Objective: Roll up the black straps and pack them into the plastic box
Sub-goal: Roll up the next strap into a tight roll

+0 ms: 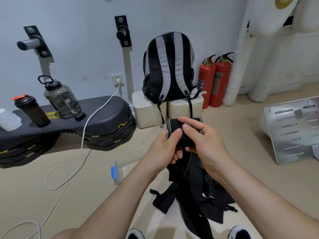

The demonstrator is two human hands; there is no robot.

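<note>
A black strap with grey edges is partly wound into a roll between both hands, its loose end standing up behind the fingers and its tail hanging down. My left hand pinches the left end of the roll. My right hand curls round its right side, thumb on top. More black straps lie in a loose heap on the floor below my hands. The clear plastic box with a blue latch sits open on the floor, just left of my left wrist.
A grey-and-black backpack leans on cream blocks ahead. Two red fire extinguishers stand to its right. Stacked black step platforms at left carry bottles. A white cable crosses the floor. A white slotted panel lies at right.
</note>
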